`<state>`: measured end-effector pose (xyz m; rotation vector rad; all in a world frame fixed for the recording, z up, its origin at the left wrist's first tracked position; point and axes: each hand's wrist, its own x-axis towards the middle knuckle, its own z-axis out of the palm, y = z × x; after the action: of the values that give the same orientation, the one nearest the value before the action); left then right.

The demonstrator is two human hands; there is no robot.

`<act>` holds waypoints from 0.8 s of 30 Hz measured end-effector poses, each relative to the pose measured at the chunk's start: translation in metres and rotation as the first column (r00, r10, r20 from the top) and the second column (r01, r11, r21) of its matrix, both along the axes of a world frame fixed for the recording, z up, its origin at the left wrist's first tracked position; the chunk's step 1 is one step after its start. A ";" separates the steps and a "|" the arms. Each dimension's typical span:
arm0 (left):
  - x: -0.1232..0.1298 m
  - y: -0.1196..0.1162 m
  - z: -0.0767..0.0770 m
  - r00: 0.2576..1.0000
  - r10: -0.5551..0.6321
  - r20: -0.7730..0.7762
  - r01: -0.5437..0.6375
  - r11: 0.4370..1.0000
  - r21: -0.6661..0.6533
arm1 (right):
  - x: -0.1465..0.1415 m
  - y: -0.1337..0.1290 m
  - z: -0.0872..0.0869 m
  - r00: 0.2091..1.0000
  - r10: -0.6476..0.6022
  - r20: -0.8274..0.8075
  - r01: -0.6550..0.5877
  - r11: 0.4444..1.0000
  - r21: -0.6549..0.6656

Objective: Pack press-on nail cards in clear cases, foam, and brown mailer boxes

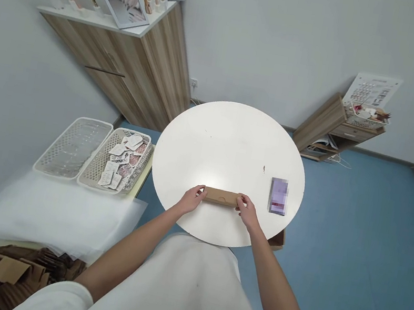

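Observation:
A small, flat brown cardboard box (221, 196) is held level over the near part of a round white table (228, 148). My left hand (193, 198) grips its left end, thumb in front and fingers behind. At the right end, my right hand (247, 211) holds it in the same way. The box looks closed, with a half-round notch on its near side. Whether it touches the tabletop I cannot tell.
On the table's right lies a purple packet (279, 196), partly pixelated. To the left stand a white basket of sachets (85, 176), a basket of clear items (41, 160), white sheets (60, 212) and folded brown cardboard (10, 270). A wooden cabinet (164, 56) stands behind.

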<state>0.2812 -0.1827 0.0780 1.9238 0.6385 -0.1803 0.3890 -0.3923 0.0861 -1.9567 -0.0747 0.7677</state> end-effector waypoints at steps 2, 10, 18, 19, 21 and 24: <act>-0.003 0.003 -0.004 0.999 -0.031 0.023 0.031 1.000 0.006 | -0.007 0.005 0.000 1.000 -0.021 0.022 0.021 1.000 -0.002; -0.017 0.006 -0.009 0.992 -0.054 0.113 0.051 0.998 0.025 | -0.036 0.007 -0.004 0.988 -0.098 0.118 0.097 0.995 0.018; -0.060 -0.013 -0.027 0.966 -0.057 0.250 0.088 0.989 -0.117 | -0.086 -0.011 -0.030 0.948 -0.192 0.255 0.160 0.977 0.143; -0.062 -0.016 -0.030 0.967 -0.058 0.249 0.088 0.990 -0.111 | -0.088 -0.013 -0.034 0.946 -0.210 0.248 0.177 0.973 0.149; -0.059 -0.020 -0.034 0.974 -0.050 0.219 0.072 0.993 -0.092 | -0.089 -0.017 -0.038 0.945 -0.233 0.231 0.212 0.971 0.110; -0.047 -0.025 -0.036 0.995 -0.023 0.099 0.024 1.000 -0.014 | -0.081 -0.022 -0.039 0.955 -0.225 0.195 0.236 0.971 -0.034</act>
<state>0.2344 -0.2076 0.0424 1.9133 0.5474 -0.1043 0.3078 -0.4141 0.0467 -2.0451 0.0616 0.4331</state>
